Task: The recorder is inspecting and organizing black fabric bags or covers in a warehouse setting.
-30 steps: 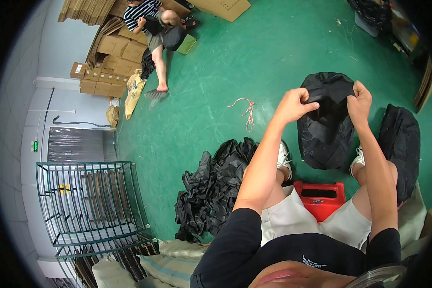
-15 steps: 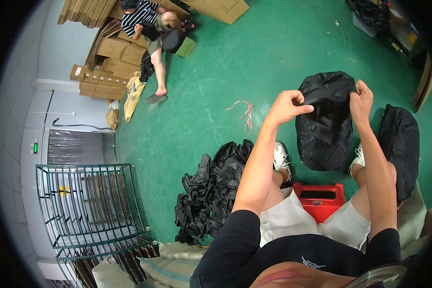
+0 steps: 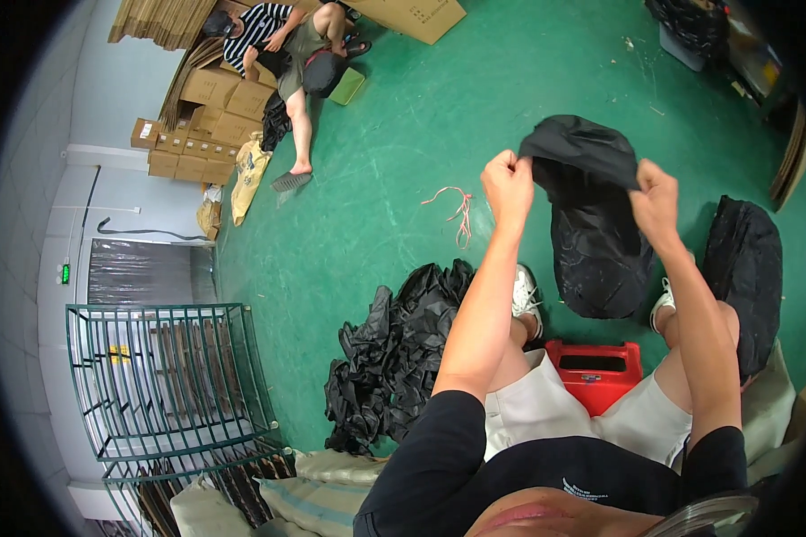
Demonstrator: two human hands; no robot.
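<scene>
Between my two hands a black fabric piece (image 3: pixel 582 148) is stretched, its upper part bowed outward. My left hand (image 3: pixel 510 190) is closed on its left edge and my right hand (image 3: pixel 655 204) grips the right edge. Beneath it, on the floor between my shoes, lies a flat, rounded stack of black fabric (image 3: pixel 600 273); where the held piece ends and the stack starts is hard to tell. A heap of crumpled black fabric (image 3: pixel 390 358) lies to the left. Beside my right leg is another long black fabric bundle (image 3: pixel 745 277).
A red plastic stool (image 3: pixel 604 385) is under me, between my thighs. Pink string (image 3: pixel 461 215) lies on the green floor. Far left, another person (image 3: pixel 282 54) sits by cardboard boxes (image 3: pixel 210 89). A green metal rack (image 3: pixel 170 385) stands at left, with woven sacks (image 3: pixel 322 506) near it.
Both hands have risen and moved slightly left, lifting the fabric piece's far edge off the stack and stretching it. The other person's arms and head have shifted.
</scene>
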